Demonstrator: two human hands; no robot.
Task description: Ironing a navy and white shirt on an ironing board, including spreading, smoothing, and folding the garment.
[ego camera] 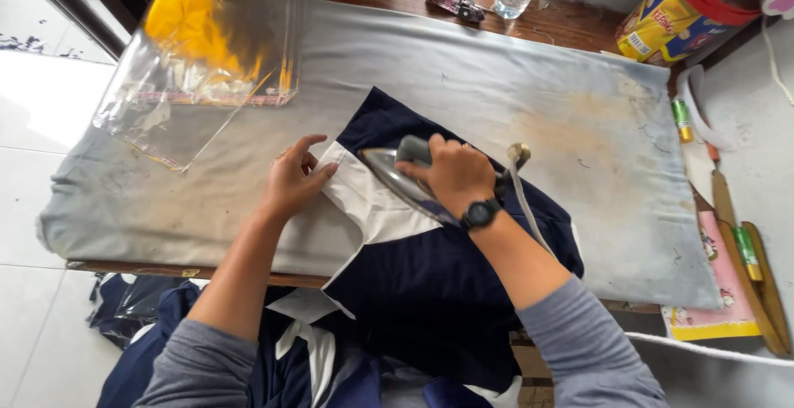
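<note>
Grey padded tabletop. Right hand clamped on iron, nose pointing far-left; left hand flat, pressing white cloth just beside.

Both arms come in from the bottom of the view in grey long sleeves of a soft knit, pushed up towards the elbows so the forearms are bare. The right hand has a black wristwatch strapped at the wrist, with a dark round face and a chunky band (digital or not, I can't tell). The left hand wears nothing I can see.
</note>
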